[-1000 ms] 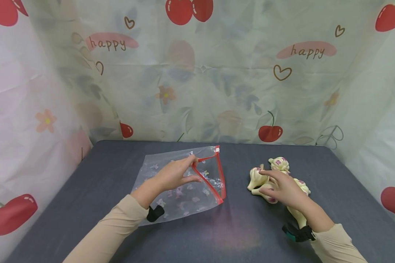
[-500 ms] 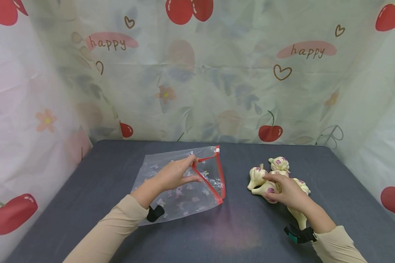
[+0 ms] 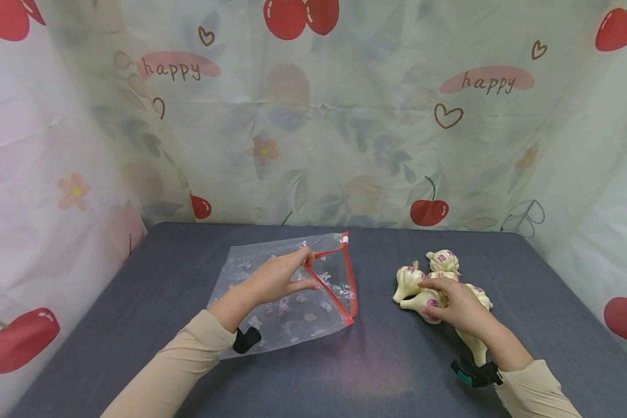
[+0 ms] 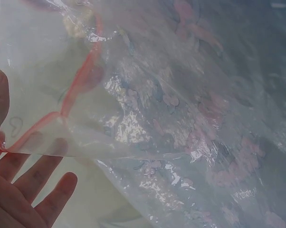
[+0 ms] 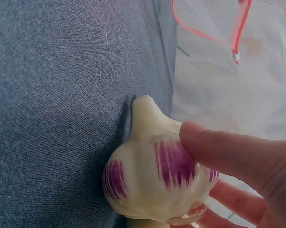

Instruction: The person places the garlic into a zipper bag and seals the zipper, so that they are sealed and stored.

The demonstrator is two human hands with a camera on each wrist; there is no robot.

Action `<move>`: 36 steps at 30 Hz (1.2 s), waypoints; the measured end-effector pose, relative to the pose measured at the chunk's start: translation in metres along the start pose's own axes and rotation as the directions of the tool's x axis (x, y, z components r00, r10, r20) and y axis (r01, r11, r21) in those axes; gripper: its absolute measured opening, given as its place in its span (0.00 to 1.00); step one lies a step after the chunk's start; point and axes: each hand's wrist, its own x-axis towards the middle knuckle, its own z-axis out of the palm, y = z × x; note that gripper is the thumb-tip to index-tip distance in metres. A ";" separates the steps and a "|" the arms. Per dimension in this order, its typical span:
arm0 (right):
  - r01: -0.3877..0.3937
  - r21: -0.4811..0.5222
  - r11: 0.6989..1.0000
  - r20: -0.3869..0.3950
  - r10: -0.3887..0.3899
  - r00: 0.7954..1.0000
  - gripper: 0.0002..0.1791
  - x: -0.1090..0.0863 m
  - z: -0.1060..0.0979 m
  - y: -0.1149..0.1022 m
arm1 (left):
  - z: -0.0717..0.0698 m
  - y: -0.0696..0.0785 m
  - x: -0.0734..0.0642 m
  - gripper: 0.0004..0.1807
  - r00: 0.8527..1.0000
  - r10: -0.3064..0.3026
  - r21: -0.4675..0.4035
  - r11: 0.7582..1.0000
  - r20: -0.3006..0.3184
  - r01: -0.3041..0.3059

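A clear zip bag (image 3: 303, 325) with a red-edged mouth and small printed figures lies at centre left. Its mouth gapes toward the right. My left hand (image 3: 276, 280) grips the bag at the red rim (image 4: 79, 83), the thumb apart from the other fingers, several of which show beside and through the plastic in the left wrist view. My right hand (image 3: 462, 307) has thumb and fingers round a purple-streaked garlic bulb (image 5: 150, 173) low over the cloth; the fingers on its far side are partly hidden. More garlic bulbs (image 3: 409, 281) lie close around that hand.
A dark grey cloth-covered table (image 3: 376, 360) lies under everything. Printed curtains (image 3: 324, 145) with cherries and "happy" lettering enclose the back and sides. Another garlic bulb (image 3: 443, 261) sits behind the pile, and one (image 3: 472, 345) lies under the right wrist.
My right hand has lowered and its thumb and fingers have closed in on the front garlic bulb. The left hand and the bag hold their place.
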 end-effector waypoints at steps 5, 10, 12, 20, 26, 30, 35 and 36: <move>0.004 -0.015 1.000 -0.016 -0.004 1.000 0.21 0.000 -0.001 0.000 | 0.000 0.000 0.000 0.22 1.000 -0.003 0.000 1.000 -0.004 0.003; 0.005 0.008 1.000 -0.010 -0.005 1.000 0.21 -0.001 -0.003 -0.002 | 0.000 0.001 0.000 0.23 1.000 -0.007 0.007 1.000 -0.001 0.007; 0.010 0.019 1.000 -0.014 -0.010 1.000 0.21 -0.002 -0.005 -0.003 | 0.000 0.001 0.000 0.23 1.000 -0.005 0.011 1.000 0.000 0.005; 0.029 0.042 0.999 -0.056 -0.027 0.998 0.22 -0.003 -0.012 -0.010 | -0.001 0.001 -0.001 0.23 1.000 -0.002 -0.008 1.000 -0.003 0.002; 0.002 0.092 0.996 -0.042 0.002 0.999 0.22 -0.002 -0.017 -0.014 | -0.001 0.001 -0.001 0.23 1.000 -0.004 0.001 1.000 -0.004 0.004; -0.007 0.099 0.995 -0.042 0.011 0.999 0.21 0.000 -0.018 -0.015 | 0.000 0.000 0.000 0.22 1.000 -0.003 0.001 1.000 -0.007 0.003; -0.003 0.102 0.995 -0.037 0.007 0.999 0.22 0.004 -0.020 -0.019 | 0.000 -0.001 0.000 0.23 1.000 0.007 -0.005 1.000 -0.006 -0.007; -0.006 0.103 0.995 -0.036 0.009 0.999 0.22 0.005 -0.021 -0.021 | 0.000 -0.001 0.000 0.23 1.000 0.008 -0.003 1.000 -0.006 -0.008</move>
